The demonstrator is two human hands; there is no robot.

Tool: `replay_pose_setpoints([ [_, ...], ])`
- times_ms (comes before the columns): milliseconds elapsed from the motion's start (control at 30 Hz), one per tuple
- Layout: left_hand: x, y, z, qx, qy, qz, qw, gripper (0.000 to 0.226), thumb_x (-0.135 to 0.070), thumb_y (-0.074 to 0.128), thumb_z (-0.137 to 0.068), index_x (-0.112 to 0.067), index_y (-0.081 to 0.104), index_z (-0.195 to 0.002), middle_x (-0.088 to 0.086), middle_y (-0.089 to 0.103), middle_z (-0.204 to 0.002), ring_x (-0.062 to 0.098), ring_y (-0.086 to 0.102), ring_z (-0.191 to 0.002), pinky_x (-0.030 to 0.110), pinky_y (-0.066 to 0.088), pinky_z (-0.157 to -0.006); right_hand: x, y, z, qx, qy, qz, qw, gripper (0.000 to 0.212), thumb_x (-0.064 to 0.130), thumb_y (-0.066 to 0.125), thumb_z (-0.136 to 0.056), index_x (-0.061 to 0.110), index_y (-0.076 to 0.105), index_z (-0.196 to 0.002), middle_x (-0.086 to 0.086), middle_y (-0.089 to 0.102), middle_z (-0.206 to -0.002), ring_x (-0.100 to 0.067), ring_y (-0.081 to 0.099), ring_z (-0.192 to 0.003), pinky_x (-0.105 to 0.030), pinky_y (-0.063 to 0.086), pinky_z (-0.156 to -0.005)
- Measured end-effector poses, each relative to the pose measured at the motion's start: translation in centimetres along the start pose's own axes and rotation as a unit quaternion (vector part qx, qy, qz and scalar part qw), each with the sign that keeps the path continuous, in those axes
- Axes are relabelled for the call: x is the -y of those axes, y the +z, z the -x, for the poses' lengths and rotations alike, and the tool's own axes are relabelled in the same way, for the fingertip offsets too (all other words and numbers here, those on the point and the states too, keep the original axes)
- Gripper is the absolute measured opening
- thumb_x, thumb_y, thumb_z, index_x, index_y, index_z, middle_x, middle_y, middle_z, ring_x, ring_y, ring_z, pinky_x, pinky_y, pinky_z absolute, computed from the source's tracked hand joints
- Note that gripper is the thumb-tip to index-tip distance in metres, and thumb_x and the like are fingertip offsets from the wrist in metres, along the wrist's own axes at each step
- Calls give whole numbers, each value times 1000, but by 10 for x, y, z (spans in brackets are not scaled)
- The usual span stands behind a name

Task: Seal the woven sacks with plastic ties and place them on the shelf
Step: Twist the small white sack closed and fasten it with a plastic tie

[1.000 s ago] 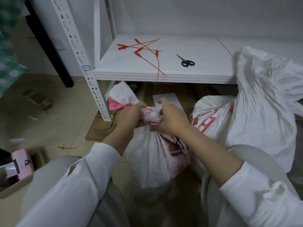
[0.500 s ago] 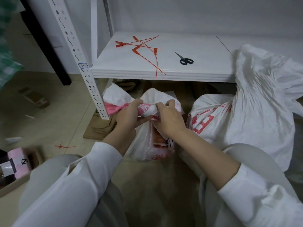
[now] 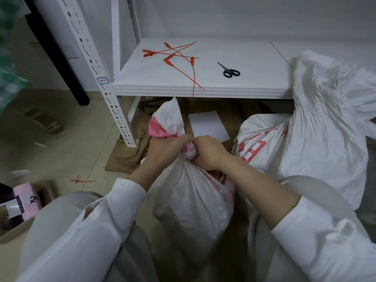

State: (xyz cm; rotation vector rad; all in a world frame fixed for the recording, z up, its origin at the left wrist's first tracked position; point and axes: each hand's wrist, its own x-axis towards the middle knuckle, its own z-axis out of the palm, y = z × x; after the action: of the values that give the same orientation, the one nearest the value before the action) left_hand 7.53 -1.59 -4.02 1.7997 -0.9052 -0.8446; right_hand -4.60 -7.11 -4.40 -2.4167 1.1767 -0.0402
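Note:
A white woven sack (image 3: 189,202) with pink and red print stands between my knees. My left hand (image 3: 164,149) and my right hand (image 3: 209,151) both grip its gathered neck, and the loose top (image 3: 168,119) sticks up above my left hand. Several red plastic ties (image 3: 175,55) lie in a heap on the white shelf (image 3: 254,86). A second, larger white sack (image 3: 317,127) leans against the shelf at the right.
Black scissors (image 3: 230,71) lie on the shelf right of the ties. A perforated white shelf post (image 3: 105,92) stands at the left. Flattened cardboard (image 3: 130,155) and a white sheet (image 3: 207,125) lie under the shelf. One red tie (image 3: 81,180) is on the floor; a pink box (image 3: 26,200) sits at far left.
The sack's neck has been gathered tighter and drawn upright. Its loose top now stands above my left hand instead of spreading sideways. Both hands keep their grip.

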Motion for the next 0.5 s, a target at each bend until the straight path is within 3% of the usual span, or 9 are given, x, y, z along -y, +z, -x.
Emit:
replay_pose_setpoints([
  [33, 0, 0, 0, 17, -3, -4, 1000, 25, -29, 71, -84, -13, 61, -100, 5, 65, -99, 18, 63, -91, 30, 53, -83, -1, 0, 0, 5, 1, -2, 1000, 29, 23, 64, -89, 15, 61, -117, -5, 64, -105, -24, 62, -97, -31, 49, -83],
  [100, 3, 0, 0, 49, -40, -3, 998, 39, -33, 70, -84, -9, 61, -113, 7, 66, -108, 19, 64, -97, 29, 52, -79, -3, 4, 0, 17, 5, -7, 1000, 32, 21, 65, -88, 14, 60, -119, -6, 63, -107, -25, 62, -98, -34, 51, -88],
  [167, 10, 1, 2, 79, -85, 27, 993, 41, -34, 69, -83, -8, 62, -114, 8, 68, -107, 20, 67, -91, 28, 53, -70, -6, 11, -2, 14, 4, -4, 1000, 40, 24, 69, -84, 15, 59, -122, -6, 63, -112, -27, 62, -101, -40, 53, -90],
  [233, 17, 2, 3, 87, -112, 58, 988, 40, -32, 68, -84, -7, 62, -114, 11, 69, -107, 24, 69, -90, 35, 57, -72, -8, 18, -5, 16, -2, 12, 1000, 43, 26, 71, -81, 15, 58, -121, -8, 61, -113, -29, 61, -102, -43, 53, -88],
  [367, 26, 4, 2, 102, -124, 71, 985, 43, -39, 63, -85, -10, 60, -118, 11, 68, -110, 26, 68, -93, 35, 58, -65, -12, 26, -9, 30, -8, 7, 999, 41, 23, 69, -85, 15, 60, -123, -8, 61, -117, -28, 61, -103, -42, 53, -91],
  [500, 31, 5, -2, 109, -129, 51, 984, 37, -45, 59, -84, -17, 65, -108, 7, 70, -105, 24, 67, -94, 32, 56, -65, -12, 35, -12, 6, -7, -19, 1000, 41, 23, 68, -87, 19, 58, -127, -8, 53, -118, -27, 58, -101, -40, 52, -92],
])
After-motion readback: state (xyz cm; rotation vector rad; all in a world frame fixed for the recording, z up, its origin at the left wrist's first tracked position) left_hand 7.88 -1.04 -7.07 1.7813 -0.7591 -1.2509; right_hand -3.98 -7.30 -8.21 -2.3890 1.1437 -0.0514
